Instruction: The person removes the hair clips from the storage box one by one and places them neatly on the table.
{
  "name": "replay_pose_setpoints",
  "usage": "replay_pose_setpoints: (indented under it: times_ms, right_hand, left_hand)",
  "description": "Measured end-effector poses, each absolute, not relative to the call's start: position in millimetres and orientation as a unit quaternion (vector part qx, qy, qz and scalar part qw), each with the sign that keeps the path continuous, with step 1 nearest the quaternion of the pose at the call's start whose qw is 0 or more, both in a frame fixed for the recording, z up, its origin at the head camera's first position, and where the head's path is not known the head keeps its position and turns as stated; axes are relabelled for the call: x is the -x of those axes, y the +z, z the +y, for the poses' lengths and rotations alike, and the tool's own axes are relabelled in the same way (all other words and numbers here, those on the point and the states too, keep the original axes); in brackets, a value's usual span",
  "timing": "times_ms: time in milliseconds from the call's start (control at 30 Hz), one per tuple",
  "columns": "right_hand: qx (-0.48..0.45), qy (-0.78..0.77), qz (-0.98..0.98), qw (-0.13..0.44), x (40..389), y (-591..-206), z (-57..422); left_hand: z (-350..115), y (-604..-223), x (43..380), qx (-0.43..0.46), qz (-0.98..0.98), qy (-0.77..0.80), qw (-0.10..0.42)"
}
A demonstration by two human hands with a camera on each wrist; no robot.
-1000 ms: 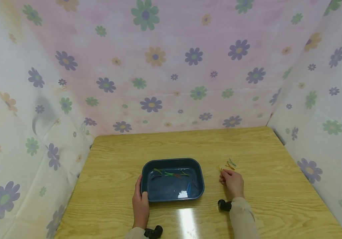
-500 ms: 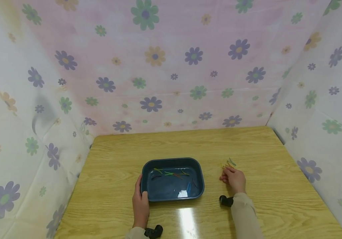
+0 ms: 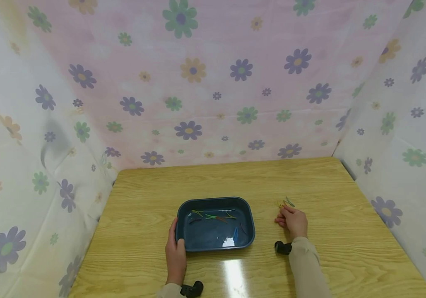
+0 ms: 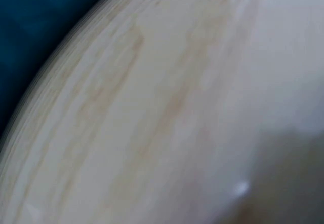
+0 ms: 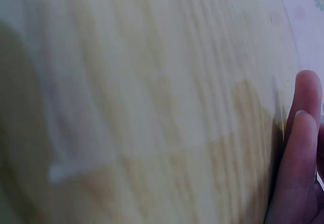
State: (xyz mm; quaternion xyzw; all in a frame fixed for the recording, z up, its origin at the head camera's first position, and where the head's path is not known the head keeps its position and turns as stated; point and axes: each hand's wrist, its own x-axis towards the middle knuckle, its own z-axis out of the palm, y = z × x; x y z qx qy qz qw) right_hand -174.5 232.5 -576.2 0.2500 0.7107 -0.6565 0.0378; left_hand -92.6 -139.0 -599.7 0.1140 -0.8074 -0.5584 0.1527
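A dark blue plastic tub (image 3: 213, 240) sits on the table, with several thin coloured rubber bands (image 3: 210, 216) spread over its floor. My left hand (image 3: 175, 254) holds the tub's near left corner, fingers along the outer side and thumb at the front. To the right of the tub, my right hand (image 3: 292, 222) pinches a thin yellow rubber band (image 3: 277, 204) between thumb and fingertips. Just beyond those fingertips lies a small group of bands, among them a teal rubber band (image 3: 290, 202); an orange one is partly hidden by the fingers. In the right wrist view, fingers (image 5: 298, 153) show at the right edge.
The wood-grain table (image 3: 142, 198) extends around the tub. Flowered cloth (image 3: 213, 103) hangs behind it and on both sides. Black wrist cameras, one on the left wrist (image 3: 192, 289) and one on the right wrist (image 3: 282, 248), sit close over the tabletop.
My right hand has moved slightly away from me and to the right with the yellow rubber band, up to the loose bands. My left hand and the tub have stayed put.
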Motion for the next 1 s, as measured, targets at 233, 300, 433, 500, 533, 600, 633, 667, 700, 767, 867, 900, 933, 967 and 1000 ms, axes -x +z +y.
replay_pose_setpoints:
  times_ms: [233, 300, 433, 500, 533, 600, 633, 667, 700, 767, 867, 900, 933, 967, 1000]
  right_hand:
    - [-0.243, -0.664, 0.707, 0.031, 175.2, -575.0, 232.4]
    - [-0.243, -0.664, 0.707, 0.032, 175.1, -574.3, 232.3]
    - [-0.248, -0.666, 0.703, 0.035, 174.7, -572.7, 231.5]
    - [-0.247, -0.668, 0.701, 0.035, 174.5, -571.9, 231.0]
    - [-0.248, -0.67, 0.699, 0.035, 174.6, -571.8, 230.8]
    - [-0.248, -0.671, 0.698, 0.035, 174.7, -571.6, 230.4]
    - [-0.248, -0.67, 0.698, 0.035, 174.7, -571.5, 230.4]
    - [-0.248, -0.67, 0.698, 0.036, 174.5, -571.4, 230.3]
    - [-0.248, -0.67, 0.699, 0.037, 174.5, -571.4, 230.3]
    - [-0.249, -0.669, 0.699, 0.039, 174.1, -571.5, 230.6]
    - [-0.252, -0.669, 0.699, 0.041, 173.1, -571.0, 230.5]
    - [-0.251, -0.668, 0.699, 0.041, 172.7, -570.7, 230.6]
    - [-0.251, -0.67, 0.698, 0.039, 172.3, -570.5, 230.4]
    - [-0.249, -0.671, 0.698, 0.037, 171.8, -570.2, 230.2]
    - [-0.248, -0.672, 0.697, 0.035, 171.1, -569.6, 229.6]
  left_hand:
    - [-139.2, -600.0, 92.0, -0.112, -0.807, -0.559, 0.154]
    - [-139.4, -600.6, 92.1, -0.111, -0.808, -0.557, 0.155]
    - [-139.4, -601.1, 92.3, -0.111, -0.805, -0.561, 0.158]
    - [-139.4, -601.0, 92.4, -0.112, -0.804, -0.563, 0.157]
    - [-139.5, -601.1, 92.5, -0.114, -0.803, -0.563, 0.155]
    - [-139.5, -600.8, 92.5, -0.117, -0.804, -0.563, 0.152]
    - [-139.5, -600.3, 92.4, -0.118, -0.803, -0.565, 0.15]
    - [-139.6, -600.2, 92.3, -0.119, -0.803, -0.565, 0.148]
    - [-139.5, -599.5, 92.0, -0.12, -0.802, -0.565, 0.148]
    - [-139.4, -598.6, 91.3, -0.122, -0.802, -0.566, 0.147]
    - [-139.1, -598.2, 91.1, -0.121, -0.801, -0.567, 0.15]
    - [-139.0, -598.0, 91.2, -0.12, -0.802, -0.565, 0.153]
    - [-138.9, -598.2, 91.5, -0.117, -0.802, -0.565, 0.154]
    - [-138.9, -598.5, 91.9, -0.115, -0.803, -0.564, 0.155]
    - [-139.0, -599.1, 92.4, -0.113, -0.803, -0.564, 0.155]
